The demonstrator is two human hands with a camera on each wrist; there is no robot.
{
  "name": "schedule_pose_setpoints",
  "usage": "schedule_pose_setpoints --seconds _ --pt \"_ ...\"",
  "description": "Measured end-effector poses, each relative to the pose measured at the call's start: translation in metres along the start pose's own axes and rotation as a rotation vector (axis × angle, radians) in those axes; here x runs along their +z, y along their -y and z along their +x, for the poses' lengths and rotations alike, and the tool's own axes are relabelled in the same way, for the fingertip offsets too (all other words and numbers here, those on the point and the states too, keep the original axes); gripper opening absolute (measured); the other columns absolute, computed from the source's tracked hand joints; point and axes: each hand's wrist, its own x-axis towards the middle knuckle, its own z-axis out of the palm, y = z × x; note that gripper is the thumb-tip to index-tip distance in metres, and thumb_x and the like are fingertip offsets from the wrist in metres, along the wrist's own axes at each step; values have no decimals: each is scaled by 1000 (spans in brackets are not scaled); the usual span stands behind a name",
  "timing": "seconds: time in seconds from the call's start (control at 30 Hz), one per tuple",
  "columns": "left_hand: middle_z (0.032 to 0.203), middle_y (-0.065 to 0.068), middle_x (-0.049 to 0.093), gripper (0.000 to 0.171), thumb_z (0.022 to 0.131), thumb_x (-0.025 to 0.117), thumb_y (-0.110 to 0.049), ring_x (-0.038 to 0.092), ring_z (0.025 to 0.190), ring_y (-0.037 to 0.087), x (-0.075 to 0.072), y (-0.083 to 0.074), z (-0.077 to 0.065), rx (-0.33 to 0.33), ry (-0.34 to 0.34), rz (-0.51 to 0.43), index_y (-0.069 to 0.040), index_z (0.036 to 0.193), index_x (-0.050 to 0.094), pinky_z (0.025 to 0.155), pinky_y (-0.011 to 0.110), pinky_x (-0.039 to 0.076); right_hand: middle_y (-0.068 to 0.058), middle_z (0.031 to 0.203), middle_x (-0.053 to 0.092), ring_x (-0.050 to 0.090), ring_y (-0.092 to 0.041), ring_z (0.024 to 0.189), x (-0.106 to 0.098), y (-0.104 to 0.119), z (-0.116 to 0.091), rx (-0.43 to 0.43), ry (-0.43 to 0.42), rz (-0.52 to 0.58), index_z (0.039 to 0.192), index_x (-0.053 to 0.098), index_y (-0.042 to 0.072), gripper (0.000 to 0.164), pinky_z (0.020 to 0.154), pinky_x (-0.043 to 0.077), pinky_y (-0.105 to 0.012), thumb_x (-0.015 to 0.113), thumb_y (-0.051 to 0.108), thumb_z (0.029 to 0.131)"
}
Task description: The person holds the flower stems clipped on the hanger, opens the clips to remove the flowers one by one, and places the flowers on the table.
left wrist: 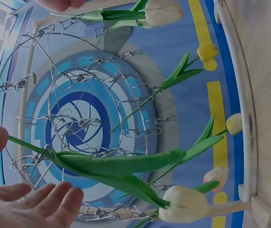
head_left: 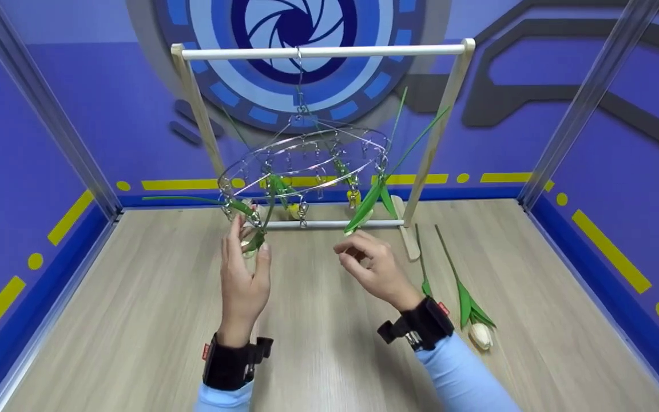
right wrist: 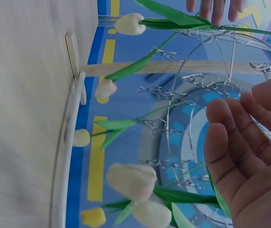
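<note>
- The left hand [head_left: 243, 280] points to 12 o'clock, fingers extended and relaxed, thumb apart; it clasps nothing, though whether the thumb touches the stem overlapping it I cannot tell.
- The right hand [head_left: 372, 263] points to 10 o'clock, palm turned inward, fingers loosely bent with the thumb near the index finger, and no object visible in its grasp.
- At 12 o'clock from the left palm, a white tulip [left wrist: 116, 164] hangs bloom-down from a clip, its bloom smooth and egg-shaped, its leaves long, tapered and folded.
- At 12 o'clock from the right hand hangs a pair of tulips [head_left: 365, 205], broad glossy leaves below, thin stems slanting up toward 1 o'clock.
- Between and above both hands is the hanger [head_left: 306, 169], shiny thin wire bent into tilted rings, with small clips dangling.
- Its hook sits over a round white rod [head_left: 364, 51] joining pale wooden posts.
- Near 4 o'clock from the right hand, a loose tulip [head_left: 463, 292] lies on the wood-grain tabletop [head_left: 318, 320].
- Black wristbands [head_left: 227, 366] meet creased light-blue sleeves [head_left: 464, 372].
</note>
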Motion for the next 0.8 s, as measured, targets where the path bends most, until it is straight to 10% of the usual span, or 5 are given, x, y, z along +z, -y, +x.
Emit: schedule_pose_setpoints --seconds 0.8 --pt "151 19 46 60 107 54 -11 59 124 29 15 -17 -12 58 159 -78 0 160 29 97 42 52 -16 104 72 69 -21 79 37 14 25 28 100 10 118 70 -2 22 66 56 -26 67 8 98"
